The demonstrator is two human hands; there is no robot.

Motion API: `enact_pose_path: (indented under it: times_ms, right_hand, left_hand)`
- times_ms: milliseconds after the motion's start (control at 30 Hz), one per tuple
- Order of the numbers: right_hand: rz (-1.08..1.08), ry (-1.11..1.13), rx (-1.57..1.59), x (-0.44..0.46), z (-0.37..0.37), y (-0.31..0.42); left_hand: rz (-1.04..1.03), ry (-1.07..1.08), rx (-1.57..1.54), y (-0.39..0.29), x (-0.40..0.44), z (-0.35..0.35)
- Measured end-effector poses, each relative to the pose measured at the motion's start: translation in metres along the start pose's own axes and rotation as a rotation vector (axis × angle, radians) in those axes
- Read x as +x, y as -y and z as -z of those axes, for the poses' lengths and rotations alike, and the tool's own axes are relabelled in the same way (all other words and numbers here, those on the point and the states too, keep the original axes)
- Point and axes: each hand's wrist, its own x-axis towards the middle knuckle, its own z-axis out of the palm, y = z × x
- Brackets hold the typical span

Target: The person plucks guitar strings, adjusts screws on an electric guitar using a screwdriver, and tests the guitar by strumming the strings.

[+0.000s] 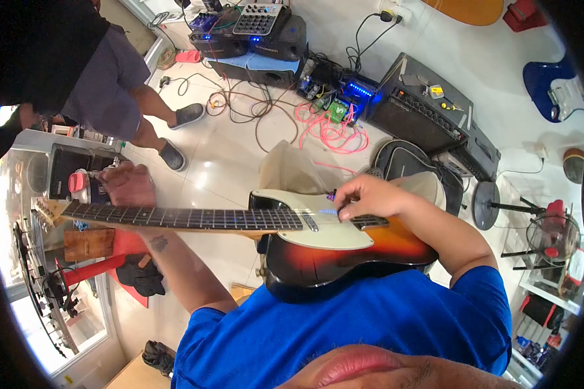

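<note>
The guitar (pixel 344 262) is rested on the lap (pixel 280 170), presumably for support; the right hand (pixel 363 198) is half curled over the strings (pixel 324 212), its hold indiscernible. The left hand (pixel 128 185) is blurred at the neck (pixel 194 219), its grip unclear. Beyond, pedals (pixel 336 111) are laid on the floor (pixel 207 146), likely for foot use

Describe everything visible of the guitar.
The guitar has a glossy body shading from black through red to orange, a cream plate and a dark-topped fretted neck. It apparently rests against the blue shirt, neck pointing left. The blurred left hand is at the neck; the right hand is over the strings, contact unclear.
</note>
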Motion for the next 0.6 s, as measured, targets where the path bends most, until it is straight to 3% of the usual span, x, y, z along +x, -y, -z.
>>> enact_pose_path:
  times_ms: [67, 133, 267, 300, 400, 433, 533, 567, 600]
  right_hand:
    - [-0.073, -0.211, -0.313, 0.010, 0.001, -0.010]
    - [-0.149, -0.380, -0.551, 0.014, 0.007, -0.004]
    - [0.049, -0.073, -0.049, 0.019, 0.021, -0.002]
    - [-0.022, 0.045, -0.124, 0.020, 0.030, 0.032]
    - [-0.171, 0.142, -0.044, 0.042, 0.058, 0.031]
    - [-0.309, 0.174, 0.049, 0.047, 0.062, 0.042]
    - [-0.326, 0.208, 0.174, 0.052, 0.083, 0.011]
    - [-0.128, 0.250, 0.116, 0.057, 0.089, -0.012]
    - [-0.160, 0.263, 0.172, 0.058, 0.094, -0.012]
  left_hand:
    - [0.191, 0.010, -0.244, 0.043, 0.007, -0.001]
    - [0.372, -0.145, -0.106, 0.084, 0.022, 0.004]
    - [0.700, -0.346, 0.248, 0.193, 0.076, 0.076]
    - [0.730, -0.375, 0.342, 0.223, 0.094, 0.091]
    - [0.680, -0.392, 0.646, 0.300, 0.142, 0.138]
    - [0.641, -0.378, 0.753, 0.320, 0.159, 0.160]
    - [0.472, -0.323, 1.099, 0.367, 0.208, 0.211]
    - [0.389, -0.265, 1.253, 0.377, 0.225, 0.227]
    - [0.375, -0.294, 1.271, 0.386, 0.239, 0.243]
